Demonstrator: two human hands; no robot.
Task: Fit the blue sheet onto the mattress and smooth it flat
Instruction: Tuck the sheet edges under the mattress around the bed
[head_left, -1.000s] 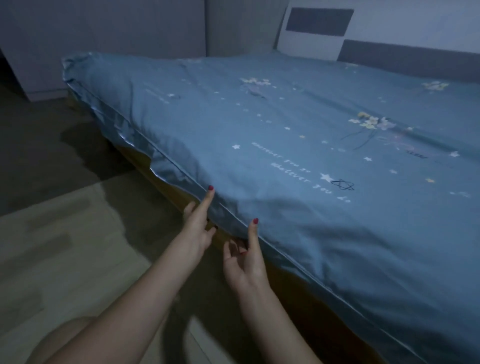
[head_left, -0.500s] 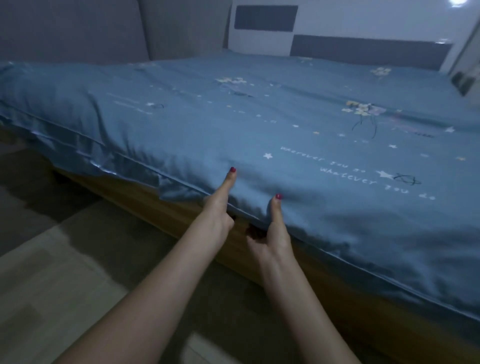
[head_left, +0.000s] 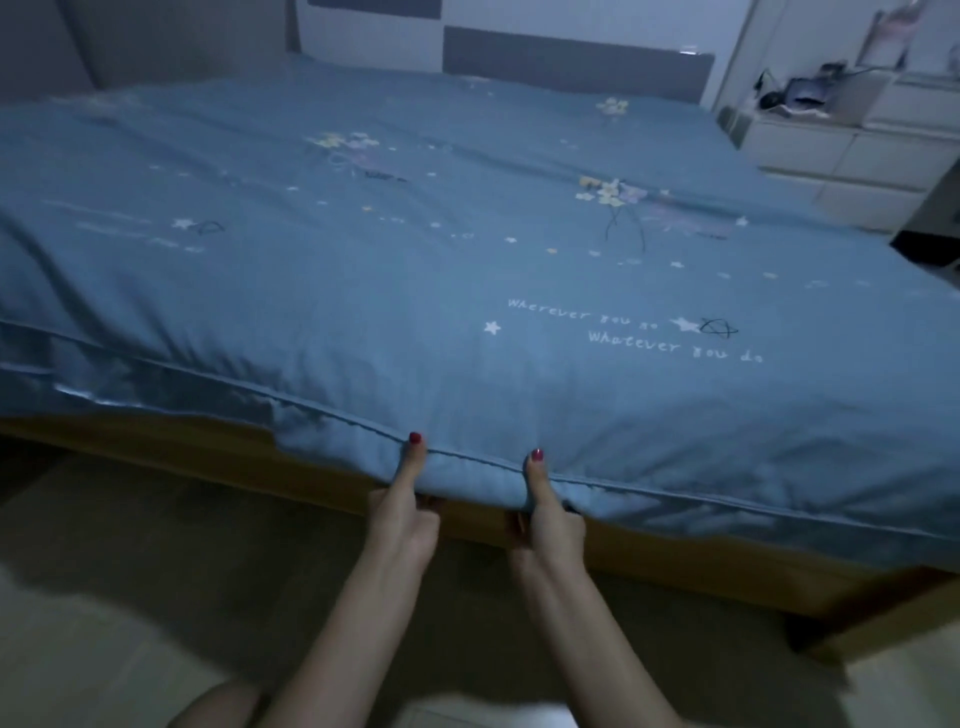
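While thumbs point up, left hand (head_left: 402, 525) and right hand (head_left: 548, 530) (grip clenched) pinch the blue sheet (head_left: 467, 270).

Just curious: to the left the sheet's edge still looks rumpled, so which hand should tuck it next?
Probably the left hand: it grips the blue patterned sheet nearer that rumpled stretch; the right hand grips farther away.

- The room was dim, with a pale floor (head_left: 104, 597) (blurred near the bottom).
- A grey headboard (head_left: 571, 65) met the wall.
- White drawers (head_left: 841, 150) stood at right, clutter on top.
- A wooden bed frame (head_left: 675, 556) showed below.
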